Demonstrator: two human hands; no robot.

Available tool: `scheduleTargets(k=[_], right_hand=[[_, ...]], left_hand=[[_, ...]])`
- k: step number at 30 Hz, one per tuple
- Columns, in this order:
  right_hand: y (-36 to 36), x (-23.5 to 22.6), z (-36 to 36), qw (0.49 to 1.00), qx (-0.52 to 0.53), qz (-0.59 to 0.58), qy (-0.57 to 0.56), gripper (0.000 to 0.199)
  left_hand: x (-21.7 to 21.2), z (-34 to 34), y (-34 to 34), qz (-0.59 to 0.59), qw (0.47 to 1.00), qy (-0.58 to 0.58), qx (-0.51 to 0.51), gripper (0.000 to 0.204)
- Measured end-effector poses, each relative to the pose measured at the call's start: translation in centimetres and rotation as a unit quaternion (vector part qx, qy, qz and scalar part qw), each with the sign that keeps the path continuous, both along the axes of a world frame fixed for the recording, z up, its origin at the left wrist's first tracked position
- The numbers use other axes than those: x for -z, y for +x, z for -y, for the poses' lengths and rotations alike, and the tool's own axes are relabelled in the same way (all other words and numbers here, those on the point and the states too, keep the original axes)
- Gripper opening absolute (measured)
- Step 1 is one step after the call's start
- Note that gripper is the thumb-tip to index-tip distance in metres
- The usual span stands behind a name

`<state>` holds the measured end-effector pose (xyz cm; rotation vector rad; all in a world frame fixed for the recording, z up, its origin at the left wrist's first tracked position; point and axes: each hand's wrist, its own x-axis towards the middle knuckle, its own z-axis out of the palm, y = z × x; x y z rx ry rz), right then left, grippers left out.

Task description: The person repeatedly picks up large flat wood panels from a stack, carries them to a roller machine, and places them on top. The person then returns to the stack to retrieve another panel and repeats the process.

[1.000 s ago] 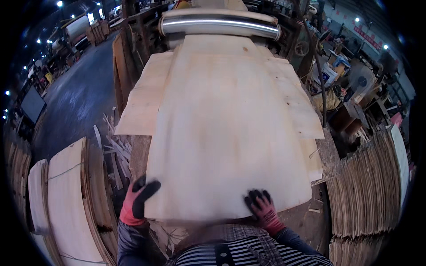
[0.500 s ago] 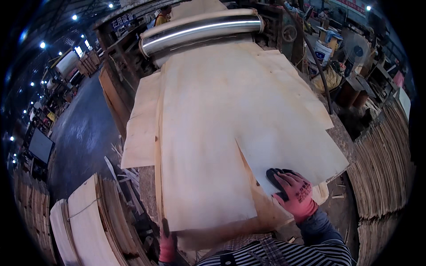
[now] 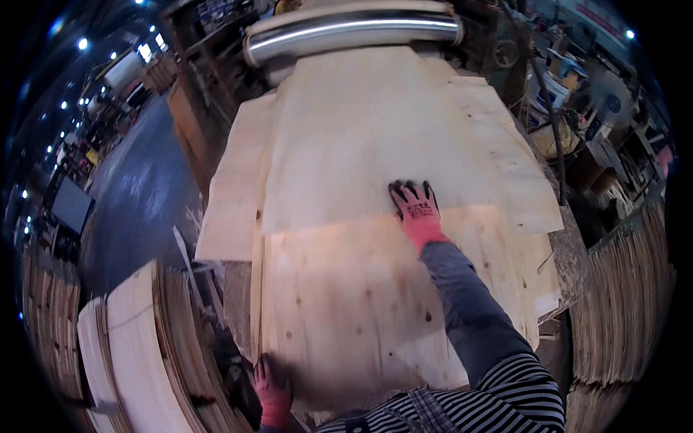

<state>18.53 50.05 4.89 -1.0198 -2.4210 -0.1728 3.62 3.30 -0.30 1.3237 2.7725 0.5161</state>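
Veneer sheet, top of stack before metal roller: being positioned. Right hand pressed flat, fingers spread, at upper sheet's edge; left hand gripped on near corner. Next: edges to be squared

You have a pale upper veneer sheet lying flat, its near edge overlapping a knotty lower veneer sheet nearer you.
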Motion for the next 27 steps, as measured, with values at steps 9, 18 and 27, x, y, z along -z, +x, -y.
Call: scheduleTargets(k=[9, 18, 27], right_hand=[[4.7, 0.4, 14.7, 0.982, -0.135, 0.020, -0.131, 0.056], [16.9, 3.4, 28.1, 0.949, -0.066, 0.155, -0.265, 0.066], [16.9, 5.3, 29.5, 0.951, -0.031, 0.184, -0.248, 0.070]], left_hand=[[2.3, 2.4, -2.0, 0.413, 0.890, 0.179, -0.068, 0.052], [4.2, 2.3, -1.7, 0.077, 0.996, -0.029, 0.036, 0.079], [2.5, 1.9, -1.3, 0.018, 0.993, -0.033, 0.114, 0.074]])
